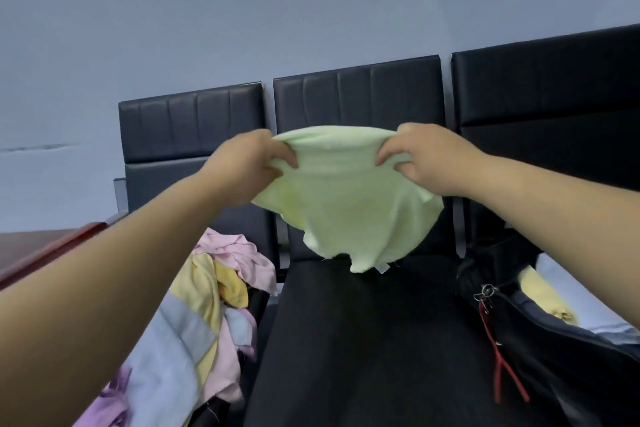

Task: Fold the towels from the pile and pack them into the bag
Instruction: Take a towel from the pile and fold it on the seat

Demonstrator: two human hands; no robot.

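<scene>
Bare forearms (pixel 121 270); bare left hand (pixel 249 163), right hand (pixel 429 159).

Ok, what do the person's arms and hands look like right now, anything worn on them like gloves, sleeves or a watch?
Nothing worn that shows. The left hand and right hand are bare, no gloves, and no rings on the parts of the fingers in view. The left forearm and right forearm are uncovered to the frame edge: no sleeve, watch, bracelet or markings.

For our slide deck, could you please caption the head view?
Left hand and right hand grip a pale green cloth towel above a black padded seat.
</scene>
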